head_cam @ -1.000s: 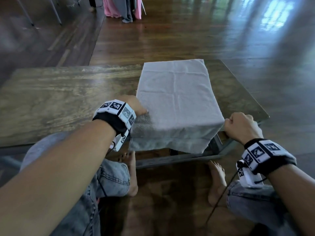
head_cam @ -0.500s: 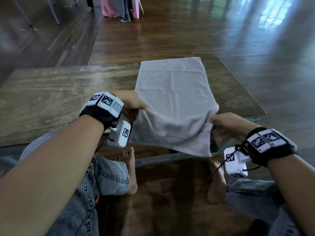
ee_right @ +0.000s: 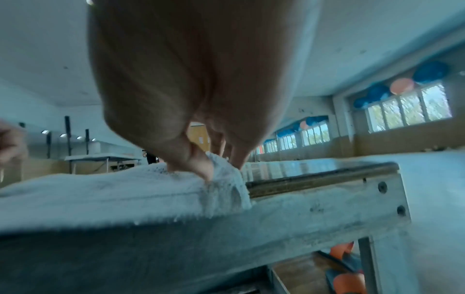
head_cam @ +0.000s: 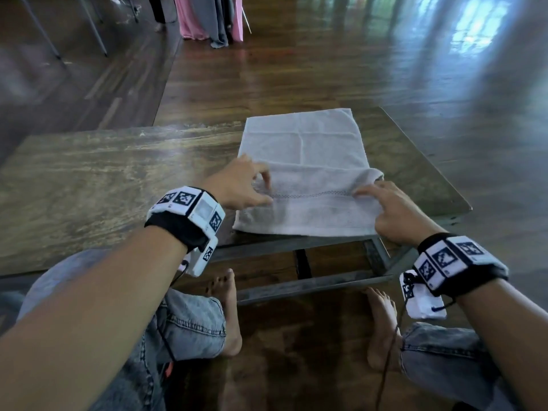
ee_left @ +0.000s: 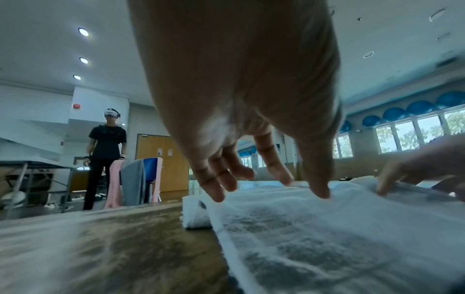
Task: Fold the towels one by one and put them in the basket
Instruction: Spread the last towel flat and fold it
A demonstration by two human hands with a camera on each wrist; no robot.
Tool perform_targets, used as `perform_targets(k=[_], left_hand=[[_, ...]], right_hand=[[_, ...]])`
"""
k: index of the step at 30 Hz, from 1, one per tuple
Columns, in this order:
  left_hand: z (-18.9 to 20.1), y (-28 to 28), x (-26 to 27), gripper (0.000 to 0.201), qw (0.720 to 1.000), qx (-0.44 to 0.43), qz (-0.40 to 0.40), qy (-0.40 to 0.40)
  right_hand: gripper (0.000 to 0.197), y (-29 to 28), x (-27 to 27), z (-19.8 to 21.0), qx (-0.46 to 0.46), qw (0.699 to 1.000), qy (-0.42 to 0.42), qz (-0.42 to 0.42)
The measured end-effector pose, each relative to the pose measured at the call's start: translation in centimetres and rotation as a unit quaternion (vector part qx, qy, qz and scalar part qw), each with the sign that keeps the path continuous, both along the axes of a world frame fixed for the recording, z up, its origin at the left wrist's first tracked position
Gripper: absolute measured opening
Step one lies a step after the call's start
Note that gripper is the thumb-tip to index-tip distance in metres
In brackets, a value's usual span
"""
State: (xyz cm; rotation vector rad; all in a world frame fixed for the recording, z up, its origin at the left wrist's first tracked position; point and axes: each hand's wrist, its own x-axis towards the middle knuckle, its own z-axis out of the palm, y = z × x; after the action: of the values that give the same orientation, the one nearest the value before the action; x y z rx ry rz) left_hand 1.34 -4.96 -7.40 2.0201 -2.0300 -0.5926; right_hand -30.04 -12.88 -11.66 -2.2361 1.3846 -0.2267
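Observation:
A pale grey towel lies on the right part of the wooden table, its near end folded forward over its middle. My left hand is at the flap's left edge, with loosely spread fingers that touch the towel and grip nothing. My right hand is at the flap's right corner. In the right wrist view, its thumb and the fingers behind pinch the bunched corner of the towel. No basket is in view.
The table's metal frame runs under its near edge, above my knees and bare feet. Across the wooden floor, pink and grey cloths hang on a chair. A person wearing a headset stands beside it.
Both hands lifted the towel's near end, which hung over the table edge, and carried it forward onto the towel's middle. The left hand's grip has loosened.

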Motion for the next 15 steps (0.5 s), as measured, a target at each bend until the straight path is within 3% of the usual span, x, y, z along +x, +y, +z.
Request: perform_targets(k=[2,4,7,11,15], left_hand=[[-0.5,0.2,-0.8,0.039,0.996,0.087,-0.036,0.006],[-1.3,0.3,-1.6,0.059,0.986,0.142,-0.07,-0.045],[-2.1,0.1,-2.0,0.067,0.982,0.127,-0.095,-0.099],[-1.8,-0.1,-1.8,0.043,0.987,0.109,-0.107,-0.041],[-1.7,-0.3,-1.7,0.009,0.995,0.043,-0.085,-0.027]], right_hand=[[0.08,0.1,-0.1,-0.1,0.034,0.997,0.064,0.036],[0.092,0.1,-0.4,-0.1,0.066,0.991,0.1,0.064],[0.101,0.5,-0.8,-0.3,-0.004,0.986,0.152,0.074],[0.064,0.6,-1.3,-0.5,-0.18,0.979,0.085,0.042],[0.041,0.4,-1.9,-0.7,-0.18,0.98,0.065,0.048]])
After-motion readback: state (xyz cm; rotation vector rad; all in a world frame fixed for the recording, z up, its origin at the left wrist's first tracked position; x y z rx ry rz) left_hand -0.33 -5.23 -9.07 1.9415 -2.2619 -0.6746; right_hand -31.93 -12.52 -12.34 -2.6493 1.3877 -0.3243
